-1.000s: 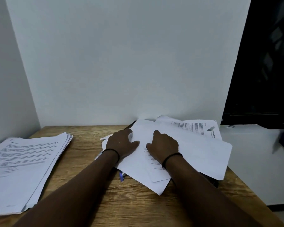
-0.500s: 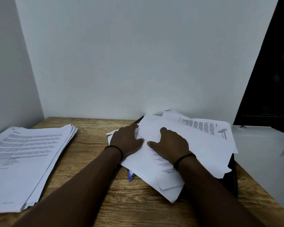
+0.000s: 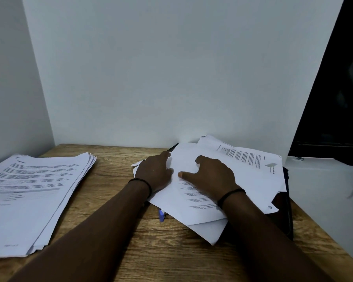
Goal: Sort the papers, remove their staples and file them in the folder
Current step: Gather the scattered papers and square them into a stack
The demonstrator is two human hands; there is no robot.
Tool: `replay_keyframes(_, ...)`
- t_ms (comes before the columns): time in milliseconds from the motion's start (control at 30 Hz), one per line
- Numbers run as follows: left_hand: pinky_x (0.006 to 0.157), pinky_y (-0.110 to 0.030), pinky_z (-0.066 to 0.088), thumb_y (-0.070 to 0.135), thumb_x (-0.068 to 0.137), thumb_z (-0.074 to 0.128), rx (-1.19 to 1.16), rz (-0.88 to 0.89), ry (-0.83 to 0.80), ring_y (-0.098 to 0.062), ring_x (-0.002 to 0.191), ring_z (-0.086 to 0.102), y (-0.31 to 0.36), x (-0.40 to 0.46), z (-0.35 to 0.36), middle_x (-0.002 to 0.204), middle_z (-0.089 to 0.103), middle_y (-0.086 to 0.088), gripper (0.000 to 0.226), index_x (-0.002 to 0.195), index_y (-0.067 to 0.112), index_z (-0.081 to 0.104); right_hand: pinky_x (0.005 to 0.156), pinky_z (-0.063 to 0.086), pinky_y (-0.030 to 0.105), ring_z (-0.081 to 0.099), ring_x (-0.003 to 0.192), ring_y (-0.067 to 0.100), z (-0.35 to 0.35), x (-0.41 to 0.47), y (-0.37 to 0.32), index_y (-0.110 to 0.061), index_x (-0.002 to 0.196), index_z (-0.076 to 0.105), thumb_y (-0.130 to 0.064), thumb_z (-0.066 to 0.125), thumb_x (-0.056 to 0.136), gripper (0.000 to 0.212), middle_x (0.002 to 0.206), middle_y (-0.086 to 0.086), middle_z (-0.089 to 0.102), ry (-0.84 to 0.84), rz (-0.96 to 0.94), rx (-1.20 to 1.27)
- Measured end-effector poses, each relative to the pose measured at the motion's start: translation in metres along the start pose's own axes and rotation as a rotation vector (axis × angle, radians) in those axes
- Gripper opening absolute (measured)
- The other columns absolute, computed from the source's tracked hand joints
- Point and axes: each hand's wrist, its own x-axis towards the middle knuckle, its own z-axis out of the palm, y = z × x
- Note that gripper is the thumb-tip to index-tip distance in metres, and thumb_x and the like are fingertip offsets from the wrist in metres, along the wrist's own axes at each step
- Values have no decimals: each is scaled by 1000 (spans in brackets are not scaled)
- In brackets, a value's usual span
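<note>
Two hands rest on the loose pile of papers [image 3: 202,192] at the right of the worktop [image 3: 118,239]. The left hand [image 3: 154,171] lies at the pile's left edge, index finger stretched toward the far corner, the other fingers bent against the top sheet; whether it pinches a sheet edge cannot be told. The right hand [image 3: 212,176] lies palm down nearer the pile's middle, thumb spread toward the left hand, fingers curled downward onto the paper. It presses rather than grips, as far as the view shows. The thumbs are near each other, not touching.

The top sheet under both hands lies skewed: its long axis runs from the far left toward the near right, and its print faces away from the person. A printed sheet [image 3: 247,159] fans out beyond the right hand toward the wall. Under the pile a dark folder [image 3: 283,218] shows at the right edge and at the far corner. A small blue object [image 3: 161,215] pokes out from the pile's near left edge; what it is cannot be told.

The sorted stack [image 3: 33,192] lies well apart at the far left of the worktop, squared, print facing the person.

Judgement: any sheet taken from the pile must travel leftward to the stack. The left hand is nearer that stack and nearer the sheet's free edge. No staple is visible at this size.
</note>
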Motion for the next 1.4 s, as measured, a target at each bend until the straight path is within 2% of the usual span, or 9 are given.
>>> replay_keyframes(100, 99, -35, 41, 32, 93, 59, -8, -3, 9, -26, 124, 53, 0, 1, 1, 131, 61, -6, 56, 145, 24, 39, 91, 45, 36, 59, 116, 26, 3, -4, 0, -24, 117, 57, -73, 60, 78, 63, 123, 0, 64, -99, 10, -81)
replay_keyframes(300, 92, -43, 47, 26, 94, 51, -25, 1, 12, -32, 109, 59, -1, -1, -1, 116, 65, -11, 56, 145, 23, 31, 88, 44, 35, 60, 109, 28, 9, -7, -10, -23, 109, 60, -43, 54, 89, 30, 115, 2, 66, -67, -6, -77)
replay_keyframes(467, 94, -39, 47, 30, 87, 63, -156, -24, 135, -27, 108, 61, 4, -3, -5, 111, 69, -2, 56, 139, 23, 44, 92, 44, 34, 60, 114, 25, 9, -8, -10, -25, 120, 60, -46, 54, 92, 36, 120, 0, 66, -54, -18, -70)
replay_keyframes(667, 95, -37, 47, 20, 88, 62, -489, -133, 135, -19, 102, 65, -3, 1, -5, 83, 71, 13, 56, 140, 32, 43, 94, 46, 37, 61, 116, 25, 6, -10, -9, -24, 126, 56, -72, 57, 83, 65, 123, -1, 66, -51, -46, -42)
replay_keyframes(867, 97, -30, 44, 5, 95, 55, -749, -5, 152, -12, 106, 65, 4, 1, -8, 97, 75, 8, 70, 153, 33, 28, 86, 46, 34, 62, 110, 27, 7, -11, -12, -22, 119, 61, -49, 55, 90, 40, 115, 1, 68, 3, -22, -32)
replay_keyframes(1000, 88, -29, 46, 0, 93, 53, -725, 28, 229, -8, 95, 64, 11, -1, -10, 101, 71, 6, 68, 151, 27, 31, 66, 34, 30, 64, 93, 31, -1, -8, -12, -16, 86, 60, -29, 48, 93, 19, 95, 4, 68, 132, 62, 10)
replay_keyframes(1100, 87, -27, 47, 8, 94, 58, -774, -83, 317, 4, 88, 58, 18, 0, -18, 118, 62, 0, 60, 148, 22, 35, 65, 32, 31, 64, 89, 32, -16, -8, -14, -18, 92, 60, -28, 41, 101, 23, 92, 4, 68, 306, 45, -34)
replay_keyframes(1267, 95, -25, 39, 37, 91, 68, -915, -138, 288, -13, 121, 52, 18, 2, -21, 144, 47, -5, 75, 152, 15, 31, 47, 36, 28, 60, 55, 26, -26, -10, -21, -19, 93, 61, -27, 47, 101, 18, 63, -1, 62, 790, -289, 154)
replay_keyframes(1400, 113, -34, 34, 55, 79, 72, -1019, -131, 319, -14, 140, 36, 13, 4, -31, 158, 32, 0, 97, 155, 17, 24, 50, 45, 33, 60, 61, 20, -31, -14, -23, -21, 104, 52, -37, 42, 104, 19, 75, -4, 66, 864, -396, 532)
